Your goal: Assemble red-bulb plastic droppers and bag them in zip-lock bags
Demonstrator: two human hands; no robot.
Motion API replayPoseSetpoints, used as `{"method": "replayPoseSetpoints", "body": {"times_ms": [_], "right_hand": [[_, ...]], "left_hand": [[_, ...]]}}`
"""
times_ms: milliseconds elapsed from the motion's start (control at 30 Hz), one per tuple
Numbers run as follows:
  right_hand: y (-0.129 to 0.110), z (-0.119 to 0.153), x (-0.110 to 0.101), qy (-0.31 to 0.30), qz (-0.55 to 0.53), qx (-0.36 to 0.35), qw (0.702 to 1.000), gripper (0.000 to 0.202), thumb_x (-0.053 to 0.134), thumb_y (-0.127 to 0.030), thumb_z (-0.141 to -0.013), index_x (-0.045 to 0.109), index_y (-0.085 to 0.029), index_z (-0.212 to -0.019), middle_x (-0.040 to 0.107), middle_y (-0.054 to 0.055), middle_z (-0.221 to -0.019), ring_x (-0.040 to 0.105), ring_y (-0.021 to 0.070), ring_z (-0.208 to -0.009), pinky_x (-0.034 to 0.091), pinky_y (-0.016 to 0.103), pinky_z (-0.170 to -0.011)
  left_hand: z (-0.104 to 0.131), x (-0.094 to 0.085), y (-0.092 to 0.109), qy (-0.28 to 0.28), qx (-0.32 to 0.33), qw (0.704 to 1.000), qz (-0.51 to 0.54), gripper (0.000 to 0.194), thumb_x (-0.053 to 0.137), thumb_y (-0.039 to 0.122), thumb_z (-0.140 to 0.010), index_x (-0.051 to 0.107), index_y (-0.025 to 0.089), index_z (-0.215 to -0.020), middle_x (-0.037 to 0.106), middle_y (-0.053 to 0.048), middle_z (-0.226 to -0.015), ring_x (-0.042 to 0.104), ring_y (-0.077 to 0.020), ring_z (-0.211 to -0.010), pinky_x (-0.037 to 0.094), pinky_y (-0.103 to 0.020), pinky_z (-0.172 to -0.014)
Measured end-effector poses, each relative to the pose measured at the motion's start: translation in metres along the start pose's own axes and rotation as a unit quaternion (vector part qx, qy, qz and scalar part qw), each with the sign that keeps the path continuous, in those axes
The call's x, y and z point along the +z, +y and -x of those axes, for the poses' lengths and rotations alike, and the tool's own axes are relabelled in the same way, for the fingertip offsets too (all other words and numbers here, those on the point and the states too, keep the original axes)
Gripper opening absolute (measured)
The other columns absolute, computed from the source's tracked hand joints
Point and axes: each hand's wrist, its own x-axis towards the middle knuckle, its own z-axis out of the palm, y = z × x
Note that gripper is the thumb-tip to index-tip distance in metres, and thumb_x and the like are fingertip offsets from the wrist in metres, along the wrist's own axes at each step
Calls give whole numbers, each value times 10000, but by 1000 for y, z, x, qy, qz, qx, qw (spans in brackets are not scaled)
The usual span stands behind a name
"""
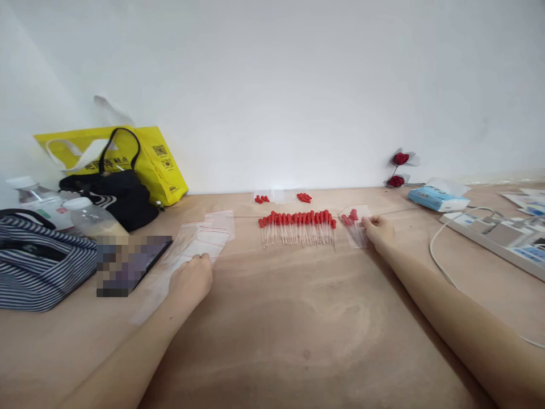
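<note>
My left hand (192, 278) is closed over the near right edge of a spread of clear zip-lock bags (208, 234) with red seal lines, and its fingertips are hidden against the plastic. On the right, my right hand (378, 232) pinches the right edge of a clear zip-lock bag (357, 238) lying on the table with a few red-bulbed droppers (351, 216) inside. Between my hands, a long row of droppers (298, 227) lies side by side, red bulbs away from me and clear stems towards me. Behind the row, more red bulbs (304, 197) show in clear bags by the wall.
At left stand a yellow bag (164, 165), a black bag (114, 196), bottles (91, 218), a striped pouch (46, 267) and a pixelated flat object (131, 264). To the right are a tissue pack (438, 197), red artificial roses (398, 180) and a power strip (489, 241) with a white cable.
</note>
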Motion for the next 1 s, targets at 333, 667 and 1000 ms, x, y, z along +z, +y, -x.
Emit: {"method": "replayPoseSetpoints", "body": {"times_ms": [333, 667, 1000], "right_hand": [[-14, 19, 2, 47, 305, -198, 930, 352, 420, -418, -777, 568, -175, -985, 539, 135, -1080, 446, 298, -1020, 259, 485, -864], [-13, 44, 5, -162, 367, -284, 871, 515, 326, -524, -820, 461, -186, -1184, 489, 112, -1235, 415, 263, -1139, 167, 563, -955], [-23, 36, 4, -73, 372, -286, 880, 365, 328, -358, -859, 520, -204, -1128, 566, 104, -1134, 456, 268, -1080, 200, 546, -926]], "left_hand": [[21, -16, 29, 135, 171, 970, 106, 209, 375, 154, -756, 577, 166, -810, 599, -107, -851, 540, -265, -863, 411, -368, -713], [14, -7, 75, 86, 356, 875, 317, 128, 396, 140, -756, 476, 176, -664, 581, -67, -835, 532, -185, -756, 411, -319, -689], [11, -1, 67, 33, 346, 843, 411, 214, 402, 270, -846, 526, 210, -1009, 552, -58, -1129, 483, -192, -1074, 373, -355, -916]]}}
